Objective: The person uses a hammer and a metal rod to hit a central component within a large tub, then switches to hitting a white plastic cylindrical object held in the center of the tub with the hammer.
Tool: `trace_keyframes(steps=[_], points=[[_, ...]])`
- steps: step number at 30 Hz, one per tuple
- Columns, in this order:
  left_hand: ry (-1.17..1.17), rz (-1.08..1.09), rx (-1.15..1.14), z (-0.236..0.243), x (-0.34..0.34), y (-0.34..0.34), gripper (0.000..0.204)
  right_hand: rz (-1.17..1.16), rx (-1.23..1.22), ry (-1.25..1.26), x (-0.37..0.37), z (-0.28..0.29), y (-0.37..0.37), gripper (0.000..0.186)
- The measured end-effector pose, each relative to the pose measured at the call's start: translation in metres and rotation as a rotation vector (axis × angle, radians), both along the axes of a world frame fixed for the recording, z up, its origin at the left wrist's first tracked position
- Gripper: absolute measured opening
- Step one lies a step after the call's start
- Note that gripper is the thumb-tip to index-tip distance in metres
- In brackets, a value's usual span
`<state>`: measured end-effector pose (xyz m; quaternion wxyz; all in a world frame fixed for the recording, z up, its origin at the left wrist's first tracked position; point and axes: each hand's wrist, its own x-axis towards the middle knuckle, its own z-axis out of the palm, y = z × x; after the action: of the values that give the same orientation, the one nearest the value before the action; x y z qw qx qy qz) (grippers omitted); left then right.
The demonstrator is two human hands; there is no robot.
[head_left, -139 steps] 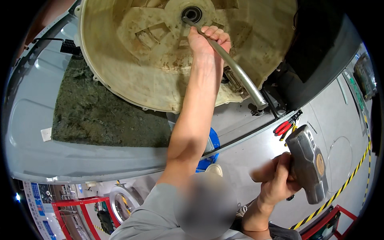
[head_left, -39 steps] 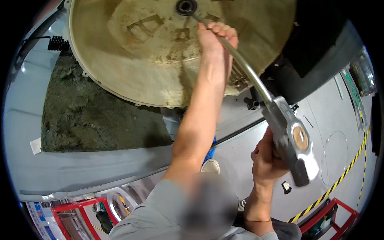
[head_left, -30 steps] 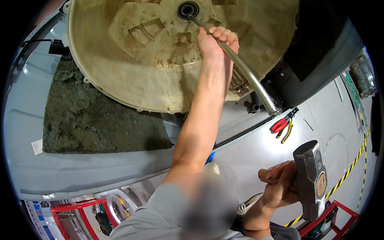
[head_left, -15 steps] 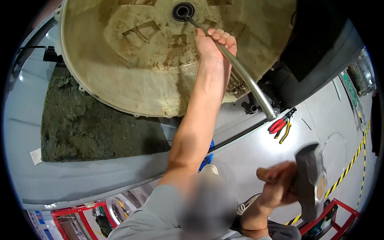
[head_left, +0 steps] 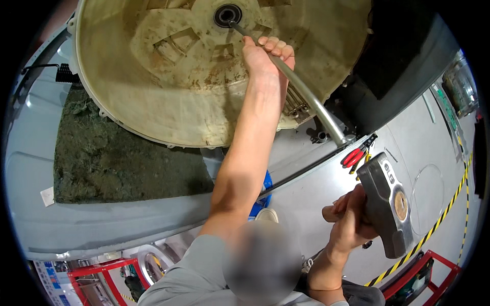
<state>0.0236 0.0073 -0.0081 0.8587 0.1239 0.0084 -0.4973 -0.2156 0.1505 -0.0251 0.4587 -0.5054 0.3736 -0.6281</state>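
My left hand (head_left: pixel 268 56) is closed around a long metal rod (head_left: pixel 314 104). The rod's far tip rests at a round black bearing (head_left: pixel 227 16) in the middle of a stained, cream-coloured washing machine tub (head_left: pixel 148 109). Its thicker near end slants down to the right, past the tub's rim. My right hand (head_left: pixel 349 222) grips a sledgehammer (head_left: pixel 386 204) by its wooden handle, close under the heavy grey head. The hammer head is below and to the right of the rod's near end, apart from it.
A dark fibrous mat (head_left: pixel 122 153) lies against the grey panel (head_left: pixel 117 222) under the tub. Pliers with red handles (head_left: pixel 353 157) and a small metal pin (head_left: pixel 390 154) are on the floor at right. Beyond runs yellow-black tape (head_left: pixel 444 214). Red frames (head_left: pixel 431 268) stand at the lower corners.
My right hand has raised the hammer and brought its head nearer the rod's end. The tub, rod and left hand appear slightly farther left and up, still in the same arrangement.
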Motion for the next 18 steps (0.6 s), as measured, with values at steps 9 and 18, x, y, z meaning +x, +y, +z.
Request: trace_keyframes(steps=[9, 18], points=[[-0.072, -0.077, 0.053, 0.013, 0.004, -0.001, 0.051, 0.007, 0.029, -0.073, -0.01, 0.002, 0.007, 0.015], [-0.012, -0.112, -0.017, 0.028, 0.007, -0.001, 0.049, 0.063, 0.027, -0.058, -0.006, 0.003, 0.006, 0.016]])
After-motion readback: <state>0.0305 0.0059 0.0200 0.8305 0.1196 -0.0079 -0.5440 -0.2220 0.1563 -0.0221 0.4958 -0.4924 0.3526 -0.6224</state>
